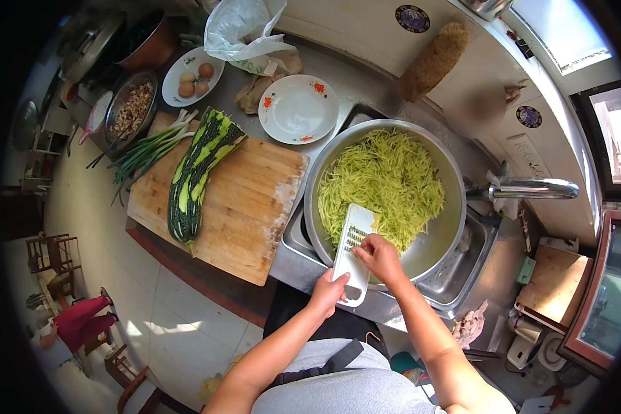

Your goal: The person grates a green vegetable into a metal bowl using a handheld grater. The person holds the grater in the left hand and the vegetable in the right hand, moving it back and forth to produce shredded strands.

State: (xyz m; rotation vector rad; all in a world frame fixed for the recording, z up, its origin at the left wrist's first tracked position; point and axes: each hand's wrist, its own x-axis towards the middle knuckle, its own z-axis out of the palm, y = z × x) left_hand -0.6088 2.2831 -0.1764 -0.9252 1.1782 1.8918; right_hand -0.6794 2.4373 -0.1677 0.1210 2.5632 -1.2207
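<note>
My left hand grips the handle end of a white flat grater, thumb on top. The grater slants over the near rim of a large metal basin. At its rows of cutting teeth, the bent fingers of my right hand touch the surface; whether a small piece is pinched under them is hidden. Pale green shreds of squash fill much of the basin. A bit of yellowish pulp clings to the grater's far edge. On the wooden cutting board to the left lies a partly peeled, striped green squash.
Scallions lie on the board's far left corner. Beyond are a bowl of chopped food, a plate of eggs and a flowered plate. A faucet and sink are right. Another person is far left.
</note>
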